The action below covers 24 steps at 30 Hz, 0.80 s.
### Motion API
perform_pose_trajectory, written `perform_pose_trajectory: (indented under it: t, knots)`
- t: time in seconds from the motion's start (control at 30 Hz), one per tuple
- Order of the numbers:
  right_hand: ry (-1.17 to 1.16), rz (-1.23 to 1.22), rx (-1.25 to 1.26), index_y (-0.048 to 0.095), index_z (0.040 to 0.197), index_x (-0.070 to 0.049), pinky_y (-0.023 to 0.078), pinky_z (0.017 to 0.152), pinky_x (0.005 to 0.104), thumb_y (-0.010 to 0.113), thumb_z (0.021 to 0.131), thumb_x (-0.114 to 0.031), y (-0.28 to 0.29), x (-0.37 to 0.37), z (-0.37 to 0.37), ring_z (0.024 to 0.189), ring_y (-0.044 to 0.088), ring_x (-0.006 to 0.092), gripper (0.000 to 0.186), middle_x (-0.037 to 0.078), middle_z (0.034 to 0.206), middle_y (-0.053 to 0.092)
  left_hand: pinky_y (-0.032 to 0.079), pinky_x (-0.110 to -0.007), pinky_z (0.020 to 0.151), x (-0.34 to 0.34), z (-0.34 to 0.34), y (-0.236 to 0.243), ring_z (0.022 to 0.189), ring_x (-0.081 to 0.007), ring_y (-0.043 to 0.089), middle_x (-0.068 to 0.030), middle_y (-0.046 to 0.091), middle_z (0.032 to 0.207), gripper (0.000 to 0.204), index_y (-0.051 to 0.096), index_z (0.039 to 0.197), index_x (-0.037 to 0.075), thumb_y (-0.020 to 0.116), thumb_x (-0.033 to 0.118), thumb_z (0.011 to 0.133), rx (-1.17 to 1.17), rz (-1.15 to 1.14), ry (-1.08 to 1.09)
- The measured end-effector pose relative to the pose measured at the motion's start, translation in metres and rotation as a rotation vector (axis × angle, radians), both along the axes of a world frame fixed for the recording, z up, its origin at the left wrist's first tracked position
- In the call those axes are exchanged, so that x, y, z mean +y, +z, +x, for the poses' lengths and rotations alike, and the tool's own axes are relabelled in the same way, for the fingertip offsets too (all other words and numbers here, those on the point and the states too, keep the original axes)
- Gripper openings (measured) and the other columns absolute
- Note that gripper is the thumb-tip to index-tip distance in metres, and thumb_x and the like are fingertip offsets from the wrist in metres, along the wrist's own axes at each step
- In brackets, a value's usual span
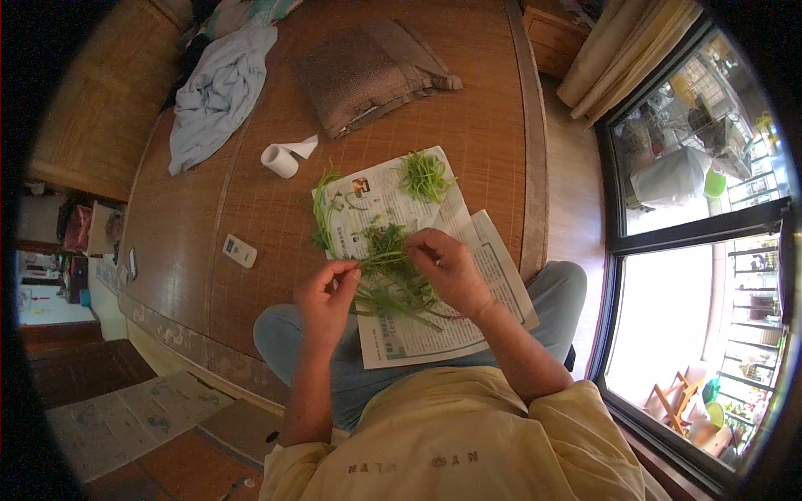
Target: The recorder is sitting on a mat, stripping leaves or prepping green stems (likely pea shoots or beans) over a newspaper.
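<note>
See nearest the camera a pale yellow shirt (501, 451), and just past it grey-blue trousers (280, 330), bent out at both knees beneath the newspaper's lower end. From the left, find a crumpled light-blue cloth (221, 96) on a brown woven mat (200, 196), then a white remote control (241, 250) well apart from the greens. Pass next to a white paper roll (281, 163), trailing a loose end toward the newspaper (388, 351). On the newspaper's left edge, notice a long green bunch (322, 209). Below that, meet the left hand (322, 296), with thin green stems (380, 261) pinched between thumb and forefinger. Look farther up to a brown cushion (372, 75), clear of the newspaper. Mid-sheet, spot leafy sprigs (386, 240) and loose stalks (397, 296) between and below both hands, and near the top right corner a light-green heap (426, 177). Come to the right hand (451, 271), blocking part of the stalks, with fingers curled inward; cannot tell, with tips partly hidden, whether pinching anything. Finish at a dark-framed window (614, 245) and a beige curtain (626, 63).
</note>
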State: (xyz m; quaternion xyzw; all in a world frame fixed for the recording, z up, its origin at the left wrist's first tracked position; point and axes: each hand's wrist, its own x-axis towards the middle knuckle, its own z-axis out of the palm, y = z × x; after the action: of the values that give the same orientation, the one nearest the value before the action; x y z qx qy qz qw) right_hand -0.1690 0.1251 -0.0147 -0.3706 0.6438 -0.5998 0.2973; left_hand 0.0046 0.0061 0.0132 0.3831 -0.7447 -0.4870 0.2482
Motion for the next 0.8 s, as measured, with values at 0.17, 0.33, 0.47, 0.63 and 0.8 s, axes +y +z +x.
perform_pose_trajectory:
  t: [0.17, 0.33, 0.47, 0.63, 0.8]
  knots:
    - [0.04, 0.049, 0.229, 0.061, 0.092, -0.001, 0.05, 0.07, 0.0373, 0.058, 0.082, -0.002, 0.016, -0.001, 0.001, 0.081, 0.063, 0.0349, 0.011, 0.018, 0.087, 0.063, 0.046, -0.022, 0.062, -0.002, -0.001, 0.014, 0.071, -0.0064, 0.057, -0.0022, 0.066, 0.085, 0.011, 0.068, 0.096, 0.002, 0.066, 0.006, 0.086, -0.09, -0.033, 0.018]
    - [0.071, 0.037, 0.15, 0.06, 0.09, -0.001, 0.049, 0.068, 0.0372, 0.057, 0.081, -0.004, 0.018, 0.001, 0.002, 0.076, 0.062, 0.0342, 0.01, 0.018, 0.083, 0.062, 0.048, -0.024, 0.064, -0.004, -0.001, 0.015, 0.075, -0.0108, 0.062, -0.0061, 0.067, 0.088, 0.012, 0.068, 0.096, 0.003, 0.067, 0.004, 0.084, -0.067, -0.14, -0.006]
    - [0.086, 0.05, 0.054, 0.059, 0.089, 0.0, 0.048, 0.064, 0.0351, 0.056, 0.082, -0.005, 0.019, 0.003, 0.002, 0.069, 0.059, 0.0276, 0.009, 0.017, 0.079, 0.06, 0.048, -0.024, 0.063, -0.001, -0.003, 0.022, 0.076, -0.011, 0.062, -0.0065, 0.067, 0.087, 0.012, 0.068, 0.095, 0.003, 0.068, 0.004, 0.084, -0.126, -0.171, -0.048]
    - [0.093, 0.072, -0.107, 0.058, 0.085, -0.001, 0.042, 0.059, 0.0296, 0.054, 0.083, -0.007, 0.014, 0.003, 0.003, 0.065, 0.047, 0.0122, 0.007, 0.008, 0.072, 0.054, 0.048, -0.026, 0.061, -0.001, -0.002, 0.016, 0.073, -0.0114, 0.062, -0.006, 0.068, 0.085, 0.01, 0.068, 0.092, 0.004, 0.068, 0.004, 0.082, -0.118, -0.189, -0.083]
    - [0.088, 0.082, -0.144, 0.056, 0.083, -0.001, 0.041, 0.06, 0.0275, 0.053, 0.084, -0.008, 0.015, 0.002, 0.005, 0.068, 0.046, 0.0108, 0.008, 0.004, 0.071, 0.052, 0.049, -0.026, 0.06, -0.002, -0.001, 0.007, 0.071, -0.0121, 0.063, -0.0059, 0.068, 0.085, 0.01, 0.068, 0.091, 0.004, 0.068, 0.004, 0.081, -0.089, -0.205, -0.087]
